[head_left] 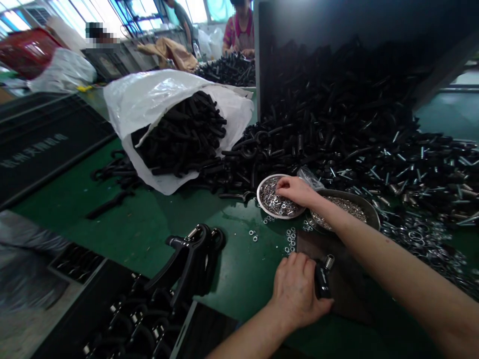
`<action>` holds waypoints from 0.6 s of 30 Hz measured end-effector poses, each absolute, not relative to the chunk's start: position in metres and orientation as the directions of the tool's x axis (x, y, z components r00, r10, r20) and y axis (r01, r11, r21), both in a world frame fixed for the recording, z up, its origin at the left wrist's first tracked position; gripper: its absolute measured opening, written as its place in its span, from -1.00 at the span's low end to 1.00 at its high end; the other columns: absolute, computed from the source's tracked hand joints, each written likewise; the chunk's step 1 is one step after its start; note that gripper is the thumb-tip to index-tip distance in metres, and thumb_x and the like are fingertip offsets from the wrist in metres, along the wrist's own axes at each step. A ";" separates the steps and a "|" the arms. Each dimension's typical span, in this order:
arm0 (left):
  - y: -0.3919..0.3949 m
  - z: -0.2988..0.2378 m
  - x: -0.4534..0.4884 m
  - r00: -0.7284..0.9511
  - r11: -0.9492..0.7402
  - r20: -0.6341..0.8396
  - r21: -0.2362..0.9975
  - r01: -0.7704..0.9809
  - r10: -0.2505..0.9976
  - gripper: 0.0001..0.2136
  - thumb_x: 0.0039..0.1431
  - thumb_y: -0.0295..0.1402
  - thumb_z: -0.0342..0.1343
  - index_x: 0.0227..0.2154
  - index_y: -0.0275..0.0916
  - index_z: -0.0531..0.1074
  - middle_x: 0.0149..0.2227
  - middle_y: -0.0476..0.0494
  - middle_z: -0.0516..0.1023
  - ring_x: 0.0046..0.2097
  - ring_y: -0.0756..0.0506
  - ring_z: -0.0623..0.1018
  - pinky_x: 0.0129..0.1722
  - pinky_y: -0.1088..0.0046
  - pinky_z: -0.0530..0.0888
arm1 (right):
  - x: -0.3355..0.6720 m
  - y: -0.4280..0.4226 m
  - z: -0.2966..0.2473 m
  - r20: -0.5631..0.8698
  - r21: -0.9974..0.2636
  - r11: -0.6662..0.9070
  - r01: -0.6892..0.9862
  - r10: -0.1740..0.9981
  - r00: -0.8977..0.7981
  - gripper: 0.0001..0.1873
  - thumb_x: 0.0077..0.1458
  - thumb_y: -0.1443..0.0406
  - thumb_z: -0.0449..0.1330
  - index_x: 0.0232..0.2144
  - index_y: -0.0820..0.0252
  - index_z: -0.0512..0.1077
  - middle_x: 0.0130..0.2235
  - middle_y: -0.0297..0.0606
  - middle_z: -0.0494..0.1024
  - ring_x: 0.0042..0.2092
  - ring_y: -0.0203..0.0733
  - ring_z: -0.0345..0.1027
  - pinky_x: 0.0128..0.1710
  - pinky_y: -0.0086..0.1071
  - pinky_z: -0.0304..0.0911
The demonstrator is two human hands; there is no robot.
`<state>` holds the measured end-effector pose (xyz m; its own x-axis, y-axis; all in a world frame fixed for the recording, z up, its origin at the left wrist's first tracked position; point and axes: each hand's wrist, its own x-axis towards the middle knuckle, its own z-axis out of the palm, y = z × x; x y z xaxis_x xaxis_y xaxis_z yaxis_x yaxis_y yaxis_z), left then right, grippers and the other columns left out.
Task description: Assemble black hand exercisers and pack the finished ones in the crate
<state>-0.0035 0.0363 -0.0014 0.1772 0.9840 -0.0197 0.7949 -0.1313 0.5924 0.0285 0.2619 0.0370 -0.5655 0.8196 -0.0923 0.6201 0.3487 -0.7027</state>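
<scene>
My left hand is wrapped round a black hand grip exerciser with a coil spring sticking out of its top, low over the table. Most of that part is hidden by the hand. My right hand reaches over a white bowl of small metal pieces, its fingertips pinched together; whatever lies between them is too small to tell. Several small nuts or washers are scattered on the green table between my hands. Assembled black hand grip exercisers stand to the left.
A metal dish of small parts stands under my right forearm. Black handles are heaped behind, some spilling from a white sack. Loose rings and bolts lie right. A dark crate holds assembled pieces. People work behind.
</scene>
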 end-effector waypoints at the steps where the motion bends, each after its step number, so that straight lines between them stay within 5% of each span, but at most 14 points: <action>1: 0.037 0.000 -0.004 0.183 -0.136 -0.020 0.592 0.795 0.983 -0.46 -0.21 -0.07 0.25 -0.15 -0.21 0.32 -0.14 -0.12 0.41 -0.10 -0.22 0.37 -0.09 0.09 0.39 | 0.033 0.263 0.036 -0.108 -0.733 0.302 0.610 0.833 -0.543 -0.87 -0.13 0.30 0.15 -0.48 0.23 0.46 -0.44 -0.27 0.52 -0.39 -0.27 0.32 -0.41 -0.42 0.15; 7: 0.038 0.000 -0.003 0.189 -0.151 -0.005 0.585 0.797 0.982 -0.47 -0.21 -0.07 0.26 -0.16 -0.22 0.33 -0.15 -0.14 0.41 -0.10 -0.23 0.37 -0.11 0.10 0.40 | 0.051 0.261 0.032 -0.184 -0.867 0.086 0.490 0.860 -0.476 -0.81 -0.14 0.31 0.14 -0.37 0.23 0.40 -0.50 -0.31 0.49 -0.59 -0.40 0.15 -0.63 -0.48 0.04; 10: 0.037 0.000 -0.003 0.180 -0.147 0.000 0.580 0.801 0.984 -0.48 -0.21 -0.08 0.26 -0.17 -0.21 0.34 -0.15 -0.13 0.40 -0.10 -0.23 0.36 -0.09 0.10 0.39 | 0.056 0.257 0.033 -0.192 -0.901 0.039 0.432 0.857 -0.477 -0.74 -0.14 0.33 0.15 -0.29 0.25 0.35 -0.50 -0.32 0.44 -0.57 -0.37 0.23 -0.64 -0.48 0.13; 18: 0.036 0.002 -0.001 0.171 -0.143 0.004 0.565 0.812 0.985 -0.45 -0.23 -0.08 0.28 -0.15 -0.20 0.33 -0.14 -0.13 0.40 -0.09 -0.22 0.36 -0.07 0.11 0.38 | 0.068 0.249 0.039 -0.159 -0.858 0.144 0.493 0.838 -0.522 -0.63 -0.11 0.46 0.11 -0.16 0.27 0.29 -0.44 -0.30 0.47 -0.48 -0.29 0.37 -0.47 -0.39 0.32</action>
<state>-0.0007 0.0355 0.0018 0.1710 0.9853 0.0040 0.8124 -0.1433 0.5652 0.0677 0.2495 0.0394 -0.5223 0.8377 -0.1593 0.4926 0.1439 -0.8583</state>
